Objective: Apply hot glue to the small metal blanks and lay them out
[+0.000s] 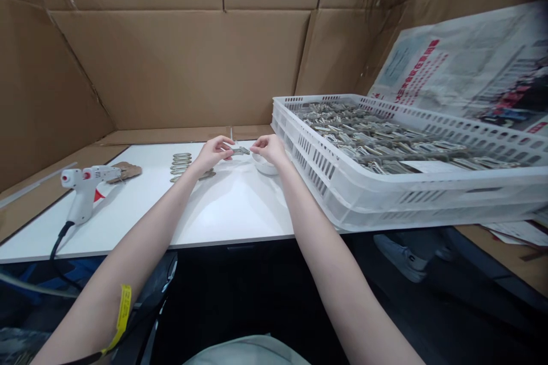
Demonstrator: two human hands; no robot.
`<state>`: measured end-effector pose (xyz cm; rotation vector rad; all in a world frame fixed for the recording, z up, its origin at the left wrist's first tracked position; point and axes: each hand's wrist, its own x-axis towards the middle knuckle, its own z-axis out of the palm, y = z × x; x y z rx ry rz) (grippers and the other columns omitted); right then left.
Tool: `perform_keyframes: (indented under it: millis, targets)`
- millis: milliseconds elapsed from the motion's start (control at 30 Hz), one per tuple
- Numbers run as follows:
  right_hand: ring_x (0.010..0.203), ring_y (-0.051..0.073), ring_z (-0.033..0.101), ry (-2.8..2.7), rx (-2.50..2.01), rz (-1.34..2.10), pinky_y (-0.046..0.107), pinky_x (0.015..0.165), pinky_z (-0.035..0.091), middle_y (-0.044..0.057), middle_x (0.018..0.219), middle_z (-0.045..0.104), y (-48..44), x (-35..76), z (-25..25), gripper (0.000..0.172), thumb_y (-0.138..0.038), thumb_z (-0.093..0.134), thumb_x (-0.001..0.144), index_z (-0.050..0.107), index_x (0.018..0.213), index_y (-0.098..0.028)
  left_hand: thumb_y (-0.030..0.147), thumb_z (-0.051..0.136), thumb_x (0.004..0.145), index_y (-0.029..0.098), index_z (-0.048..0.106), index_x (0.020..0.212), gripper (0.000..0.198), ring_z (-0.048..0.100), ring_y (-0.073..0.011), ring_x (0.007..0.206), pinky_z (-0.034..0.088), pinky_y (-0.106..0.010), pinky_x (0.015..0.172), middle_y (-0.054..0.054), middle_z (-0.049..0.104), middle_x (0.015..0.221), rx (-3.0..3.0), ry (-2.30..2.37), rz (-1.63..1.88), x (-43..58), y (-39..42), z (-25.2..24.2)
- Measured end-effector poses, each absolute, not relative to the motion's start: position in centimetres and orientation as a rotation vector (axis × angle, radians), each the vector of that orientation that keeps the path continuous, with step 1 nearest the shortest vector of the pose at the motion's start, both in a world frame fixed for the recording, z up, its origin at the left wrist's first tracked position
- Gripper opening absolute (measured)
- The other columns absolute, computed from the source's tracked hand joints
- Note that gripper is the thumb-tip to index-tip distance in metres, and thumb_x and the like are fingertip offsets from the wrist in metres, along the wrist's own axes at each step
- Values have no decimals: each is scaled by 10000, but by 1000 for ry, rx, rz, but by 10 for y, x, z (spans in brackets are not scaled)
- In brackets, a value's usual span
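Observation:
My left hand (214, 153) is closed around one end of a small grey-green, slim piece (241, 150), which points right above the white tabletop. My right hand (269, 148) has its fingertips pinched together just off the piece's tip, over a small white bowl (266, 167). Whatever those fingertips hold is too small to make out. Left of my left hand, several similar slim pieces (181, 163) lie in a column on the table, and a few more are partly hidden beneath that hand.
A large white plastic crate (342, 194) full of rows of similar pieces takes up the right side. At left lies a white glue gun (83, 188) with a black cord. Cardboard walls (184, 68) enclose the table (240, 211); newspaper (462, 68) covers part of the right wall.

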<state>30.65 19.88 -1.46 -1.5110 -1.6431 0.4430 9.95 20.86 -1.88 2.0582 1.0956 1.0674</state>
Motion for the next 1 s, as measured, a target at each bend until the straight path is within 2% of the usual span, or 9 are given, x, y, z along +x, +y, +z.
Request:
perform_keyframes:
  millis: [100, 267, 500, 733, 1000]
  targets:
    - [642, 123, 591, -1653, -1437, 495, 236, 597, 390, 2, 686, 683, 199, 306, -15, 140, -287, 761, 678, 678, 676, -174, 410, 711, 753, 159, 632, 1060, 404, 702, -186, 763, 539, -318, 746, -60, 709, 871, 1936, 959, 1059, 105, 203, -18]
    - [617, 127, 579, -1626, -1411, 550, 240, 574, 385, -8, 645, 660, 197, 305, -15, 251, -336, 815, 601, 617, 628, -184, 407, 759, 716, 140, 693, 975, 378, 681, -160, 721, 529, -335, 785, -61, 713, 867, 1796, 818, 1027, 106, 203, -18]
    - [615, 125, 569, -1620, -1406, 539, 240, 577, 385, -17, 686, 645, 192, 303, -12, 356, -381, 842, 534, 576, 678, -192, 409, 758, 730, 155, 718, 983, 361, 675, -156, 728, 521, -338, 799, -70, 734, 923, 1777, 780, 1008, 104, 204, -19]
    - [601, 141, 570, -1671, -1377, 652, 247, 564, 381, -6, 650, 630, 190, 302, -12, 375, -436, 817, 556, 596, 724, -185, 381, 753, 742, 152, 722, 995, 343, 666, -147, 713, 521, -333, 793, -63, 732, 903, 1770, 734, 1011, 107, 203, -20]
    - [629, 147, 567, -1725, -1334, 576, 250, 579, 375, -7, 654, 614, 194, 303, -14, 387, -479, 812, 554, 621, 707, -179, 369, 754, 743, 153, 726, 1010, 344, 663, -144, 711, 517, -337, 804, -66, 736, 912, 1756, 744, 1007, 107, 203, -19]
